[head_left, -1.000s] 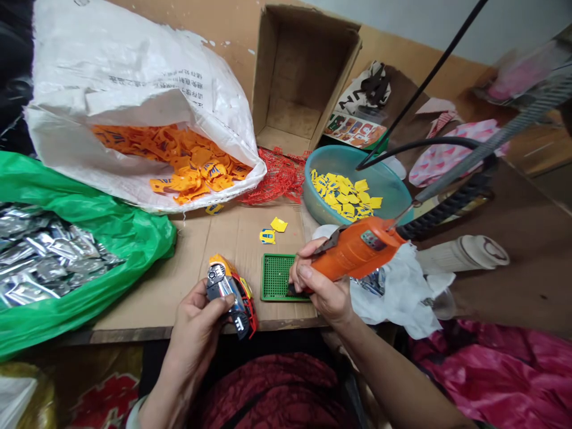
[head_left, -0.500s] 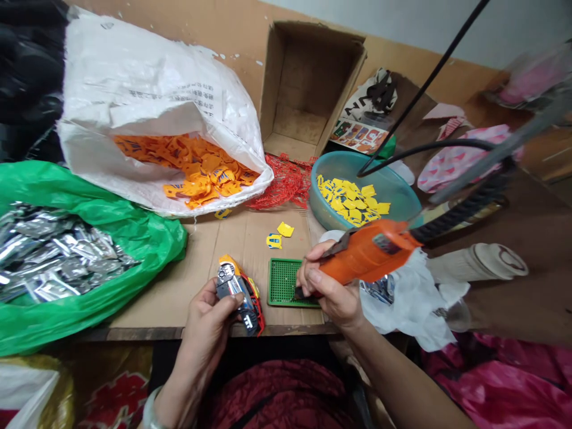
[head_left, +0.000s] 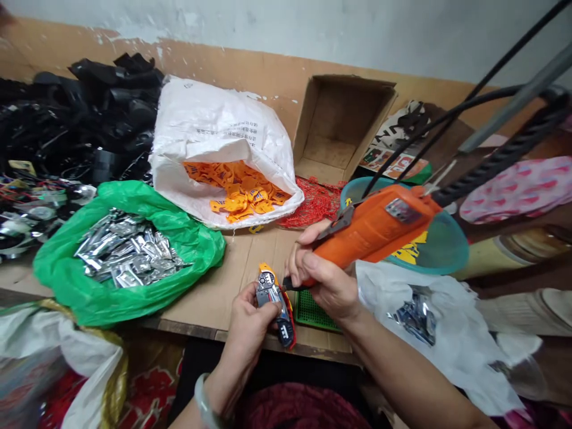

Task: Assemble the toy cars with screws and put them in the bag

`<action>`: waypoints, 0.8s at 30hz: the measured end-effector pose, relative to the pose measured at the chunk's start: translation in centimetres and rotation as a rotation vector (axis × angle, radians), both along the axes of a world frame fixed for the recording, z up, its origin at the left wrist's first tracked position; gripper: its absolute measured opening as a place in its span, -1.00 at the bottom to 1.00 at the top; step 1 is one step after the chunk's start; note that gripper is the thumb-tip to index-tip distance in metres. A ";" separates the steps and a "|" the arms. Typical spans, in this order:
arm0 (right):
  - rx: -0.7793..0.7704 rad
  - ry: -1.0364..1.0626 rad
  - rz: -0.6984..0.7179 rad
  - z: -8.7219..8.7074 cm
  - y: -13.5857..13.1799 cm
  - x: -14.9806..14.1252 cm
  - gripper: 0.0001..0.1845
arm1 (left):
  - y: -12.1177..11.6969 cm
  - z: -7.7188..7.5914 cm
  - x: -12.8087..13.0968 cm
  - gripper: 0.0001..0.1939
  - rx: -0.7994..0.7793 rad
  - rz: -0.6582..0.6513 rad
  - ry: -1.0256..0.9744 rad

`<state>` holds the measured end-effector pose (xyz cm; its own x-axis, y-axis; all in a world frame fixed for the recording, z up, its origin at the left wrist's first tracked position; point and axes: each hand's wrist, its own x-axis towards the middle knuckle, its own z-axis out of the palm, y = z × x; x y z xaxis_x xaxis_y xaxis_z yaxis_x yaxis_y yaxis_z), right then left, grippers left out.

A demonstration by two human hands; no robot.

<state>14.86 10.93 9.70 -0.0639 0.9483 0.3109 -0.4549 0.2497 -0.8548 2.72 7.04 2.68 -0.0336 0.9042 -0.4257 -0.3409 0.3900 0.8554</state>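
Note:
My left hand [head_left: 252,313] is closed around a toy car [head_left: 273,295] near the table's front edge; grey, orange and red parts of it show. My right hand [head_left: 328,280] grips an orange electric screwdriver [head_left: 375,226], its dark tip end pointing left at the side of the car. Whether the tip touches the car I cannot tell. Beneath my right hand lies a green mesh tray [head_left: 315,314], partly hidden by the hand.
A green bag [head_left: 196,238] of silvery parts and a white sack [head_left: 214,113] of orange parts stand left. On the right are a teal basin [head_left: 451,238] with yellow pieces and white plastic [head_left: 465,333] under dark parts. Behind stands a cardboard box [head_left: 339,125]; cables hang at upper right.
The view has turned left, showing more black parts there. My right hand has brought the screwdriver from over the green tray to the toy car, still held in my left hand.

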 end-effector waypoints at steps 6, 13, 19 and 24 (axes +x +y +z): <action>-0.014 -0.037 0.001 -0.5 0.1 -0.3 -0.74 | 0.0 0.1 0.0 -0.77 0.029 -0.010 0.039; -0.009 -0.075 -0.002 -0.9 0.3 -0.5 -0.76 | 0.2 0.4 0.2 -0.76 0.027 -0.006 0.048; 0.004 -0.087 0.011 -0.9 0.1 -0.6 -0.75 | 0.2 0.3 0.2 -0.77 0.047 -0.002 0.076; -0.018 -0.090 0.058 -0.8 -0.1 -0.4 -0.73 | 0.1 0.1 0.2 -0.78 0.041 -0.020 0.118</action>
